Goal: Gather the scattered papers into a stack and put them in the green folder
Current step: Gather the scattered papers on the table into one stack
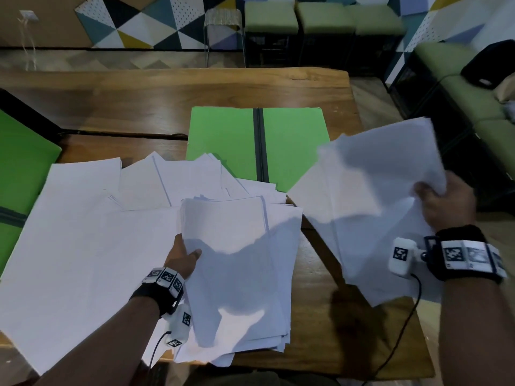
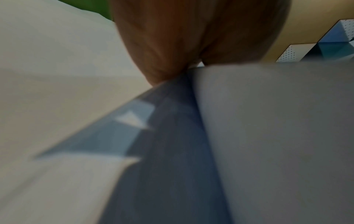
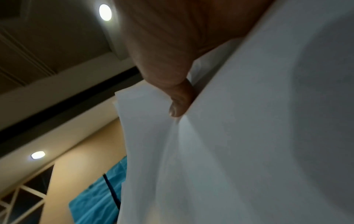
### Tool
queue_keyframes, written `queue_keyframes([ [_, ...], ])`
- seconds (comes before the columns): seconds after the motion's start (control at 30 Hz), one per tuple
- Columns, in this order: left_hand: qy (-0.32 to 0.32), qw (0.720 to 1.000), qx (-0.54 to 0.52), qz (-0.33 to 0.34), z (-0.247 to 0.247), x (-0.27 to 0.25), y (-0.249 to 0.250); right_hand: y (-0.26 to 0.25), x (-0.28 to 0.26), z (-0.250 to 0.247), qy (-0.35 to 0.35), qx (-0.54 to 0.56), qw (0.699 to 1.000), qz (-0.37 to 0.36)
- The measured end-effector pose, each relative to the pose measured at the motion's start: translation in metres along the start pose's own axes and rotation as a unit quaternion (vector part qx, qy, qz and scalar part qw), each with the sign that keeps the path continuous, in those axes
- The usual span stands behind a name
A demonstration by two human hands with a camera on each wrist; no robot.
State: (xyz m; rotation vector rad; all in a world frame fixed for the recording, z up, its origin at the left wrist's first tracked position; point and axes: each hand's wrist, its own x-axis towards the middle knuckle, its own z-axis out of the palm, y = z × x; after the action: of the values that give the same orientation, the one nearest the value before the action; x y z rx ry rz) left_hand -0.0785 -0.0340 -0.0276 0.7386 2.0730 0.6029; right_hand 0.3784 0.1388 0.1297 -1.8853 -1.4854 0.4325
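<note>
**Two bundles in hand, folder open behind**

Head view gives the whole layout: a wooden bench point(image 1: 195, 87), the green folder point(image 1: 289, 140) lying open and flat at mid-bench with its dark spine running away from the person, and loose papers point(image 1: 83, 218) fanned across the near left, their far corners overlapping the folder's near edge.

The left hand point(image 1: 182, 259) grips a thick stack point(image 1: 237, 274) by its left long edge, thumb on top; the stack's long axis runs near-to-far, over the scattered sheets. The left wrist view adds only the palm pressed to the paper edge and staggered corners below — all blurred.

The right hand point(image 1: 446, 201) holds a second bundle of sheets point(image 1: 370, 196) raised off the bench and tilted, overhanging the bench's right edge and covering the folder's right corner. Only the right wrist view shows the grip: the thumb point(image 3: 180, 100) pinching into the paper, creasing it; ceiling lights point(image 3: 105, 12) show behind.

Bare wood lies between the two bundles and beyond the folder. A second green folder point(image 1: 19, 174) sits at the far left edge.
</note>
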Motion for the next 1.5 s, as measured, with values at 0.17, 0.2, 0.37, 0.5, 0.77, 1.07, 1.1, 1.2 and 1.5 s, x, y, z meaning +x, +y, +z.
queue_keyframes([
  [0.17, -0.012, 1.0, -0.002, 0.012, -0.004, 0.0, -0.001, -0.031, 0.002, -0.001, 0.07, 0.109, 0.992, 0.003],
  [0.2, -0.014, 1.0, -0.002, 0.013, -0.005, 0.0, -0.002, -0.038, -0.001, 0.003, 0.069, 0.13, 0.989, 0.009],
  [0.37, -0.014, 0.999, -0.051, 0.015, -0.006, -0.002, 0.003, -0.048, -0.046, 0.073, -0.024, 0.115, 0.992, 0.049],
  [0.5, -0.013, 0.992, -0.124, -0.016, -0.005, 0.003, 0.003, -0.034, -0.113, 0.144, -0.123, 0.087, 0.985, 0.086],
  [0.77, -0.014, 0.986, -0.164, 0.001, -0.003, 0.005, -0.002, -0.019, -0.193, 0.195, -0.197, 0.066, 0.962, 0.175],
  [1.07, 0.033, 0.998, -0.05, -0.023, 0.004, 0.014, -0.002, -0.018, -0.184, 0.183, -0.203, 0.035, 0.96, 0.192],
  [1.1, 0.033, 0.998, -0.048, -0.024, 0.004, 0.015, -0.002, -0.016, -0.176, 0.175, -0.186, 0.028, 0.962, 0.197],
  [1.2, 0.025, 0.999, -0.038, -0.027, 0.001, 0.017, -0.003, -0.014, -0.14, 0.145, -0.114, 0.03, 0.971, 0.206],
  [1.5, 0.0, 0.994, -0.105, -0.026, -0.005, 0.015, -0.01, -0.106, -0.054, 0.041, -0.027, 0.092, 0.995, -0.038],
])
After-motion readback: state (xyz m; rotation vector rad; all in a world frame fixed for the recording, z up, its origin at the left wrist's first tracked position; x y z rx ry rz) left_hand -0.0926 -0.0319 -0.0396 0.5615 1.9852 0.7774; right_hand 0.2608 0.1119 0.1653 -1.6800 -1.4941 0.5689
